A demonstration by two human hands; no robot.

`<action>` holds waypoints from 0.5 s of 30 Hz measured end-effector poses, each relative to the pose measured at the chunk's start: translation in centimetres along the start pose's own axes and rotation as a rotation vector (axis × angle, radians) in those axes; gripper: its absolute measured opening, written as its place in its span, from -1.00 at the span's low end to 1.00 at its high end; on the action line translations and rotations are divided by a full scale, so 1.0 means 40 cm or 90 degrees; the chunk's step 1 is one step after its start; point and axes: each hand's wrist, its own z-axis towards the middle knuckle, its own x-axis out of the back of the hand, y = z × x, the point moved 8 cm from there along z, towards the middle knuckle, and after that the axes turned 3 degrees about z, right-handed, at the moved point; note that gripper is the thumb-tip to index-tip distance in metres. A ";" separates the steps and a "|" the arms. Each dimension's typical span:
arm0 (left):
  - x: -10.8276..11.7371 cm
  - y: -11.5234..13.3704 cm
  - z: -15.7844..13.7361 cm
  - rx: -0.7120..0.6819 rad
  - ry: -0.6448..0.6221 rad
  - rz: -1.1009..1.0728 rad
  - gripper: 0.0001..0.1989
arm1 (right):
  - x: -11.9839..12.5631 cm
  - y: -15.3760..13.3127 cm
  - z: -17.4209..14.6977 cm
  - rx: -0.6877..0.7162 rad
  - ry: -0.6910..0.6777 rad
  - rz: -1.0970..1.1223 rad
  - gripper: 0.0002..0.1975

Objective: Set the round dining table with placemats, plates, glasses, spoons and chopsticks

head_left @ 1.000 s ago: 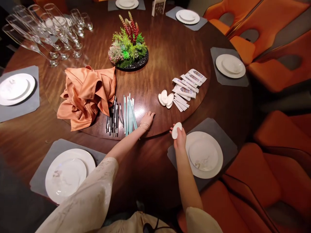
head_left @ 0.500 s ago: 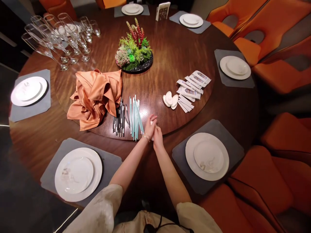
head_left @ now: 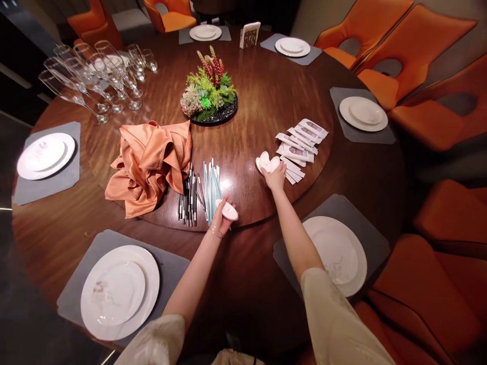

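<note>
White ceramic chopstick rest (head_left: 227,211), oval: pinched in the fingers of the left hand (head_left: 220,218) at the near rim of the wooden turntable (head_left: 258,126), at about 6 o'clock from the centrepiece. Half a second ago both hands met here; now the rest sits in the left alone, and the right hand (head_left: 275,177) has reached out to 4 o'clock, fingers curled down onto the pile of chopstick rests (head_left: 266,163). Whether it grips one cannot be told.

Count, outward:
- Pile of rests: about three or four, overlapping, partly under the right hand.
- Teal chopsticks (head_left: 210,185) and black chopsticks (head_left: 188,195): two bundles just left of the left hand; too many and too close to count.
- Sachets (head_left: 302,142): roughly eight, fanned, just beyond the pile.
- Orange napkins (head_left: 150,157): one crumpled heap, number unclear.
- Floral centrepiece (head_left: 209,96): one.
- Place settings on grey mats: six visible; nearest plates (head_left: 119,291) at 7 o'clock and (head_left: 342,253) at 5 o'clock, the latter partly covered by the right sleeve.
- Champagne flutes (head_left: 95,76): a cluster at 10 o'clock, distorted, uncounted.
</note>
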 end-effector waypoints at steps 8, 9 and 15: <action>0.236 -0.086 -0.183 0.111 0.011 -0.016 -0.68 | -0.149 -0.065 0.103 0.108 -0.046 -0.239 -0.23; 0.266 -0.096 -0.205 0.123 0.033 -0.023 -0.68 | -0.150 -0.072 0.103 0.121 -0.038 -0.255 -0.27; 0.349 -0.103 -0.257 0.109 0.096 -0.042 -0.69 | -0.123 -0.100 0.101 0.158 -0.026 -0.251 -0.52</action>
